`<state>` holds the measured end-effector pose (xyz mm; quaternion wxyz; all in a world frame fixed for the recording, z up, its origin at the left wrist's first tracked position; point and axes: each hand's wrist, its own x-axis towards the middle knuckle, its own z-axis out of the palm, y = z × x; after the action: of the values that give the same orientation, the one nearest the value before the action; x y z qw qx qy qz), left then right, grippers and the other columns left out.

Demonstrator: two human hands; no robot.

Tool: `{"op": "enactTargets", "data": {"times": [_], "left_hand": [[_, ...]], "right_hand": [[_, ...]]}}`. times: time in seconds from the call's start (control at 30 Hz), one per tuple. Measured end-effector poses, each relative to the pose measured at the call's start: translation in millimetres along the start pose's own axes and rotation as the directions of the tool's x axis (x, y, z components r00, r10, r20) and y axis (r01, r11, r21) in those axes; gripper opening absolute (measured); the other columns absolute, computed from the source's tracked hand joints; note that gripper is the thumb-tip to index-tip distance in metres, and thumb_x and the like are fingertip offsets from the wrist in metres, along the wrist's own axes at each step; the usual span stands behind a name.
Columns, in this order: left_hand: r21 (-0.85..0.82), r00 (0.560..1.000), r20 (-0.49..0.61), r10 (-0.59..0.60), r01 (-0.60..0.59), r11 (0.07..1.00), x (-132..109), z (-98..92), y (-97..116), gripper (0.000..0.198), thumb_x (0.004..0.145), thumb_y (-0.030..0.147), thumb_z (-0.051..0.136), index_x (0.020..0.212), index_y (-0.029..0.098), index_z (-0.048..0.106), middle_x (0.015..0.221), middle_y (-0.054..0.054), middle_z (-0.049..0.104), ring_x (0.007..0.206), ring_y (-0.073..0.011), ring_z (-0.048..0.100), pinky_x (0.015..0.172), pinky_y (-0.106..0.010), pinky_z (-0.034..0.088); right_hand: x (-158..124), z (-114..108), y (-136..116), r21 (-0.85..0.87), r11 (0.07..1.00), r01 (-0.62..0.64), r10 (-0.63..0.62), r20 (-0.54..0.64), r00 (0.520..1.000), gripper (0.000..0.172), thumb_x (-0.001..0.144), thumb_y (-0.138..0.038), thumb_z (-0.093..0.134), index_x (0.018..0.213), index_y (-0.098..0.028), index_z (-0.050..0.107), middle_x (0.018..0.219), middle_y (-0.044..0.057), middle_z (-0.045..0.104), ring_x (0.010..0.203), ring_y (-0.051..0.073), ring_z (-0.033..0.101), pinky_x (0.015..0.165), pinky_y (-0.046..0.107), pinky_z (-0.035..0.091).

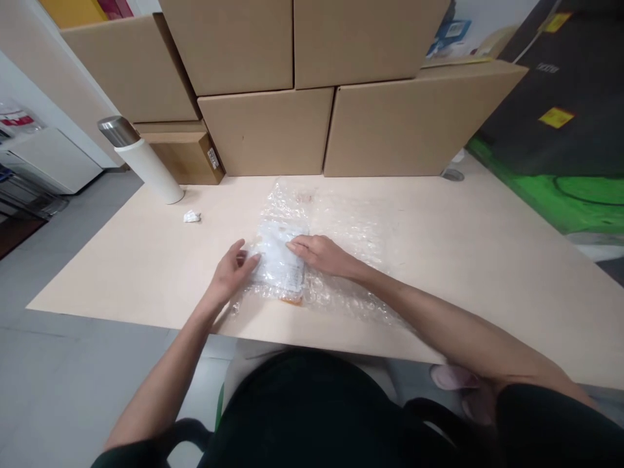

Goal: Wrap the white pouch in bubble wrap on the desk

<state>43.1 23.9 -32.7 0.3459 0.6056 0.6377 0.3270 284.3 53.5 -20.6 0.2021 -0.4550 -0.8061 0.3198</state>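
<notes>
A flat whitish packet (pixel 277 260) lies on the table inside clear bubble wrap (pixel 348 227), with the loose part of the wrap spread out to the right. At the packet's left edge is my left hand (pixel 230 272); its thumb touches the wrapped edge and a gap shows between thumb and fingers. My right hand (pixel 322 255) comes in from the right, with thumb and fingers closed on the packet's right side. Something orange (pixel 291 301) peeks out below the packet's near edge; I cannot make out what it is.
Stacked cardboard boxes (pixel 266 133) line the table's back edge. A white bottle with a steel cap (pixel 149 170) stands at the back left, near a small crumpled white scrap (pixel 192 216). Farther right are a dark case (pixel 575 84) and a green surface (pixel 531 188).
</notes>
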Motion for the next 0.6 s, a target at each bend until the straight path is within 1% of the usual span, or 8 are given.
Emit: {"op": "enactTargets", "data": {"times": [0.07, 0.1, 0.2, 0.3, 0.37, 0.47, 0.53, 0.6], "left_hand": [[-0.168, 0.997, 0.043, -0.067, 0.073, 0.983, 3.1, -0.7, -2.8, 0.081, 0.075, 0.049, 0.074, 0.143, 0.013, 0.048, 0.118, -0.015, 0.059, 0.098, -0.0272, 0.064, 0.084, -0.043, 0.054], [-0.211, 0.998, 0.025, -0.051, 0.055, 0.976, 0.9, 1.7, 0.4, 0.083, 0.073, 0.047, 0.076, 0.144, 0.016, 0.046, 0.120, -0.014, 0.058, 0.099, -0.0263, 0.063, 0.085, -0.043, 0.054], [-0.241, 0.993, -0.054, 0.105, -0.115, 0.964, -16.6, 15.4, 23.6, 0.085, 0.075, 0.044, 0.077, 0.148, 0.028, 0.038, 0.131, -0.011, 0.051, 0.112, -0.0266, 0.058, 0.095, -0.045, 0.051], [-0.262, 0.958, 0.001, 0.286, -0.275, 0.925, -36.2, 33.3, 53.2, 0.081, 0.084, 0.043, 0.071, 0.150, 0.035, 0.026, 0.141, -0.009, 0.047, 0.129, -0.0276, 0.051, 0.105, -0.047, 0.045], [-0.246, 0.916, 0.102, 0.389, -0.356, 0.902, -43.8, 46.6, 69.0, 0.073, 0.090, 0.044, 0.064, 0.151, 0.035, 0.024, 0.148, -0.009, 0.043, 0.136, -0.0273, 0.045, 0.109, -0.048, 0.041], [-0.169, 0.809, 0.262, 0.525, -0.498, 0.851, -47.0, 68.1, 84.5, 0.062, 0.096, 0.048, 0.056, 0.150, 0.032, 0.031, 0.155, -0.011, 0.038, 0.144, -0.0288, 0.036, 0.116, -0.052, 0.033], [-0.091, 0.733, 0.371, 0.569, -0.582, 0.808, -46.2, 82.3, 90.7, 0.058, 0.098, 0.052, 0.050, 0.150, 0.030, 0.036, 0.157, -0.011, 0.036, 0.147, -0.0307, 0.030, 0.118, -0.055, 0.027], [0.002, 0.681, 0.481, 0.553, -0.631, 0.775, -44.6, 94.9, 94.3, 0.058, 0.099, 0.056, 0.045, 0.150, 0.030, 0.038, 0.160, -0.011, 0.035, 0.150, -0.0325, 0.024, 0.119, -0.058, 0.022]], "right_hand": [[-3.2, -2.4, -6.6, 0.020, 0.999, -0.043, 0.043, 0.009, 0.999, 0.045, 0.103, -0.048, 0.034, 0.090, -0.017, 0.064, 0.087, 0.006, 0.066, 0.076, 0.019, 0.059, 0.074, 0.033, 0.041], [-5.4, -3.6, -8.7, 0.048, 0.997, -0.057, 0.056, 0.014, 0.998, 0.046, 0.103, -0.050, 0.035, 0.092, -0.017, 0.065, 0.090, 0.006, 0.067, 0.079, 0.020, 0.060, 0.076, 0.034, 0.042], [-15.6, -6.5, -7.7, 0.205, 0.976, -0.069, 0.072, -0.005, 0.997, 0.042, 0.100, -0.052, 0.043, 0.105, -0.020, 0.069, 0.107, 0.008, 0.071, 0.098, 0.023, 0.064, 0.088, 0.037, 0.045], [-31.6, -9.6, 0.7, 0.444, 0.892, -0.082, 0.120, -0.057, 0.991, 0.035, 0.096, -0.048, 0.055, 0.116, -0.023, 0.069, 0.125, 0.007, 0.068, 0.116, 0.024, 0.061, 0.099, 0.040, 0.045], [-44.8, -12.5, 6.8, 0.622, 0.777, -0.099, 0.173, -0.059, 0.983, 0.035, 0.093, -0.046, 0.059, 0.118, -0.024, 0.069, 0.126, 0.007, 0.068, 0.118, 0.024, 0.060, 0.101, 0.040, 0.046], [-66.7, -18.4, 15.5, 0.782, 0.610, -0.128, 0.260, -0.045, 0.965, 0.036, 0.086, -0.047, 0.067, 0.113, -0.023, 0.072, 0.111, 0.005, 0.073, 0.106, 0.022, 0.064, 0.096, 0.038, 0.048], [-82.0, -22.7, 22.2, 0.797, 0.584, -0.153, 0.318, -0.051, 0.947, 0.038, 0.080, -0.047, 0.071, 0.107, -0.021, 0.073, 0.098, 0.004, 0.074, 0.095, 0.021, 0.066, 0.089, 0.037, 0.049], [-96.7, -27.1, 30.6, 0.766, 0.615, -0.187, 0.365, -0.066, 0.929, 0.035, 0.079, -0.047, 0.070, 0.100, -0.019, 0.074, 0.089, 0.004, 0.073, 0.089, 0.021, 0.065, 0.083, 0.037, 0.050]]}}
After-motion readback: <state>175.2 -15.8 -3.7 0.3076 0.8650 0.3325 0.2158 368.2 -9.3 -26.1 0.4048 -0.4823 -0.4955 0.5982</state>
